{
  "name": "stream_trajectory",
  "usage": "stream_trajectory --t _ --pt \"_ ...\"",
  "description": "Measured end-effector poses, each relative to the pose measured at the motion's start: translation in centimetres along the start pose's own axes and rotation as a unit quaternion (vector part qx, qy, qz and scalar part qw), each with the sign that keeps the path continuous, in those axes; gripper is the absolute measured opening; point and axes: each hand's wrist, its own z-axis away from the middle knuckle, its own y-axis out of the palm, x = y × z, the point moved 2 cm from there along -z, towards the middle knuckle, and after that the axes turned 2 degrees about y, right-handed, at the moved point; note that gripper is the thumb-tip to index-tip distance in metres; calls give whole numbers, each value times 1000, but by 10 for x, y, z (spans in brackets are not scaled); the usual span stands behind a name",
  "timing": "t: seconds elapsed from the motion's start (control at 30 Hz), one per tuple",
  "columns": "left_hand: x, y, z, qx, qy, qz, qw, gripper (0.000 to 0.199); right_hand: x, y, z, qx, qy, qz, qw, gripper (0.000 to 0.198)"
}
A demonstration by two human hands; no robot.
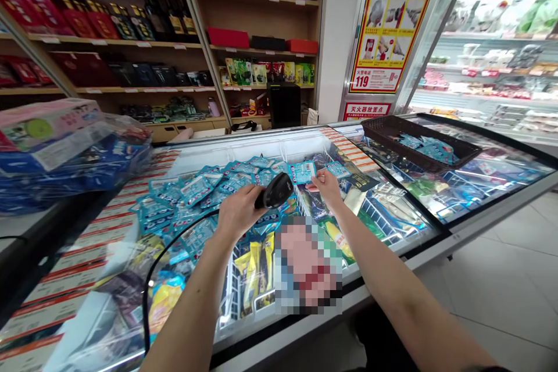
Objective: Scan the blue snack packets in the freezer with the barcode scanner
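My left hand (238, 209) is wrapped round a black barcode scanner (279, 190), whose head points toward the packet on the right. A black cable (163, 256) curves down from the scanner toward the lower left. Between the fingers of my right hand (328, 186) is a small blue-and-white packet (302, 172), tilted up close to the scanner's head. Another such packet (337, 170) lies just right of that hand. A heap of similar blue packets (196, 189) spreads over the glass to the left, partly hidden by my left hand and the scanner.
Under everything is a glass-topped freezer (418, 253) with wire baskets of packaged food. A brown basket (375, 128) holding several blue packets stands at the right. Plastic-wrapped goods (70, 151) sit at the left. Price-label strips (56, 290) run along the glass. Stocked shelves (257, 17) rise behind.
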Motion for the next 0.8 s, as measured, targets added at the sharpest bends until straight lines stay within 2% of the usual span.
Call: stream_trajectory --t 0.47,0.8 --pt "-6 1 -1 7 1 4 1000 33 0 -2 -3 -12 -10 87 996 26" --pt "-6 4 -2 12 3 2 1000 35 9 2 2 -19 7 103 995 24"
